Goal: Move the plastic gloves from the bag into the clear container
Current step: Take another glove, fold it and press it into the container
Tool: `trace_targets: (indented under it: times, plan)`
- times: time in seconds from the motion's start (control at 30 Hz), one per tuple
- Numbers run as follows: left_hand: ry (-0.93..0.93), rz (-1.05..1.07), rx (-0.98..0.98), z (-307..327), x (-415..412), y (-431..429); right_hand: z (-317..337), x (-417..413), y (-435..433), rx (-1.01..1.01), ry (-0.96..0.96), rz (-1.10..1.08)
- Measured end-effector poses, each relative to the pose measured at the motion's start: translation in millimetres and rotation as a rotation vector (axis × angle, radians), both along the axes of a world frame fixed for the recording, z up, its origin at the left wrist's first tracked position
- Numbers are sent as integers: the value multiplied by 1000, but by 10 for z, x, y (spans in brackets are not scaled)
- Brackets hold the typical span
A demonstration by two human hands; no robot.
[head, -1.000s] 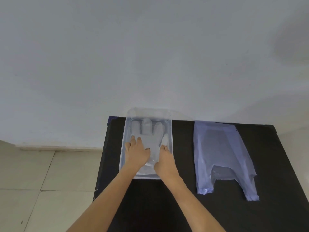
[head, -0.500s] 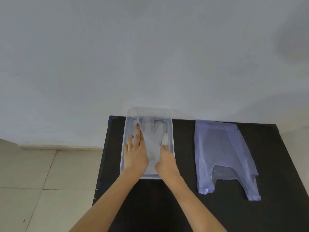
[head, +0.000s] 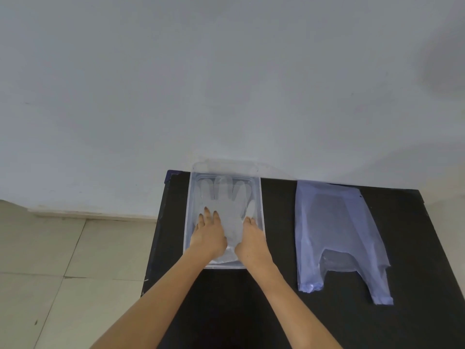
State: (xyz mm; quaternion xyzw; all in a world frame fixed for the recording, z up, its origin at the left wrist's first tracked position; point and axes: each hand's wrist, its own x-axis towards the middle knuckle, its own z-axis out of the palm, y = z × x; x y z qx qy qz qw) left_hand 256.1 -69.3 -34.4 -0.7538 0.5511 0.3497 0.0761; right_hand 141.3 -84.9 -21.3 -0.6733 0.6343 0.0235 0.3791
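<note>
A clear plastic glove [head: 227, 197] lies flat in the clear container [head: 261, 197], its fingers pointing to the far end. My left hand [head: 208, 234] rests palm down on the glove's left part, fingers spread. My right hand [head: 251, 241] presses on the glove's right edge near the container's right wall; its fingertips are partly hidden. Neither hand grips anything. To the right, the pale blue plastic bag [head: 334, 230] lies flat on the table, handles toward me; whether anything is inside it is unclear.
The black table [head: 276, 285] stands against a white wall [head: 226, 84]. Its left edge drops to a tiled floor [head: 50, 273]. The container's far end touches the wall.
My left hand has drawn back toward me from the glove's finger end to its palm area, and the glove now lies flatter. My right hand has hardly moved.
</note>
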Motion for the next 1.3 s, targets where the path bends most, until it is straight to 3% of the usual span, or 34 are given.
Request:
trace_targets:
  times: [0.4,0.63,0.93,1.07,1.3]
  plan:
    - [-12,-122,-17,-76,45,-66,-7,9,-17,-19,25,35]
    - [-39,-104,78,-132,73,-23,-37,19,3,-63,13,87]
    - [-59,-130,-24,-149,46,7,-69,-3,-1,-77,26,120]
    - [-62,-234,-116,-176,32,-54,-29,27,-16,-15,-9,63]
    - [-46,-235,-60,-284,24,-74,340,-136,59,-47,-120,-18]
